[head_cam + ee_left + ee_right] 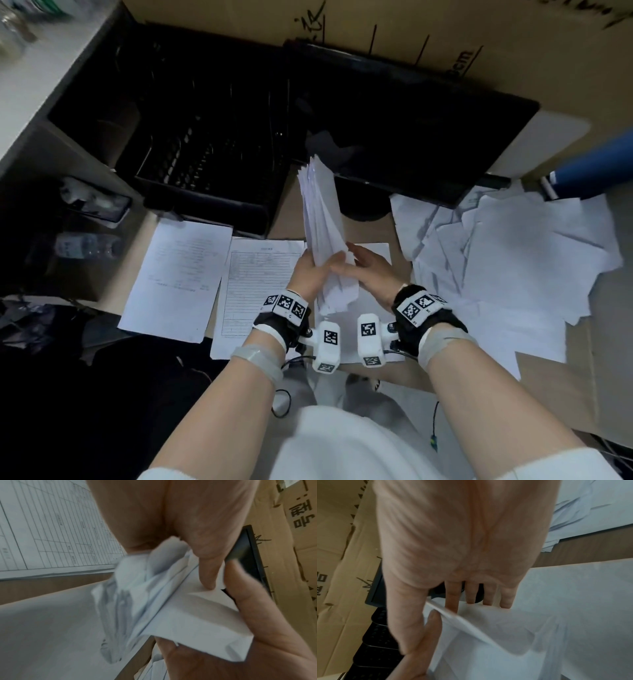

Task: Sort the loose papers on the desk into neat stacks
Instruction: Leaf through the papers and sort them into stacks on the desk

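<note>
At the centre of the head view, the person held a bundle of white sheets (323, 233) on edge above the wooden desk (284, 212). The left hand (310, 270) gripped it low down, fingers and thumb curled round the lower part. The right hand (368, 270) lay against the bundle's right face; in the right wrist view its fingers (453, 599) ran fairly straight behind the sheets, and whether its thumb closed on the paper could not be told. The sheet edges were fanned and uneven at the top, so the bundle was judged gathered but not yet squared.

Two groups already lay flat at the lower left of centre: a printed page (178, 277) and, just beside it on the right, a ruled form (255, 287), their edges slightly overlapping. How many sheets lay in each could not be told.

At the right of the frame a loose heap of overlapping, partly creased papers (507, 260) remained unsorted, reaching under the edge of the black monitor (428, 133). A black mesh tray (205, 171) stood at the upper left of centre; whether it held any paper could not be told.

Judgement: the task was partly done. Remaining: squaring and setting down the held bundle, and sorting the right-hand heap
</note>
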Motion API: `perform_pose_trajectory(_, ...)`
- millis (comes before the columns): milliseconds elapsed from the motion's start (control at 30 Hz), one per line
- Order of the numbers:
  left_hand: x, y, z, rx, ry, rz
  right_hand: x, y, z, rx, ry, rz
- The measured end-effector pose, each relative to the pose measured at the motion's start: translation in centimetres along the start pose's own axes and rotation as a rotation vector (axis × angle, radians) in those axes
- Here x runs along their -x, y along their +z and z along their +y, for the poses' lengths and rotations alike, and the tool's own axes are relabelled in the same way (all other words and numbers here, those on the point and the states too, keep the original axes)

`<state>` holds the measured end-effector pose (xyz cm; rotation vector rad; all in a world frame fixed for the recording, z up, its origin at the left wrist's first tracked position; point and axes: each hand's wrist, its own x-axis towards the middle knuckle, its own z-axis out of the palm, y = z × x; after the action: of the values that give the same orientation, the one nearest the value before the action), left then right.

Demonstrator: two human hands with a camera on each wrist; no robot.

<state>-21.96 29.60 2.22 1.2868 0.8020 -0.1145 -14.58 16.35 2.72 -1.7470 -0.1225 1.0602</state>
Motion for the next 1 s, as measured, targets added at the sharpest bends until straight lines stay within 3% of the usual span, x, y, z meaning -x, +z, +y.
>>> perform_pose_trajectory(100,-0.1,-0.2,-0.5,-0.045,0.007,0.044,0.1,0.0,0.5,-0.015,0.016,0.036)
perform_pose_trajectory(267,0.2,0.5,-1.1,-0.114,-0.017,0.187,0.5,-2.1,1.9,0.062,-0.006,0.228)
perform_pose_trajectory(400,1.3,1.3,-2.3,-0.101,-0.039,0.322,0.7,-5.3,5.4,0.149,0.175,0.418)
perform_pose_trajectory(633,4.4,3.7,-5.5,-0.114,-0.091,0.300,1.6,-8.0,10.6,0.273,0.241,0.378)
perform_pose_trajectory(867,5.3,2.8,-8.4,-0.231,-0.141,0.568,1.6,-6.5,14.7,0.367,0.400,0.338)
perform_pose_trajectory(1000,5.4,1.2,-8.3,-0.210,-0.130,0.617,0.6,-5.1,16.4,0.387,0.433,0.308)
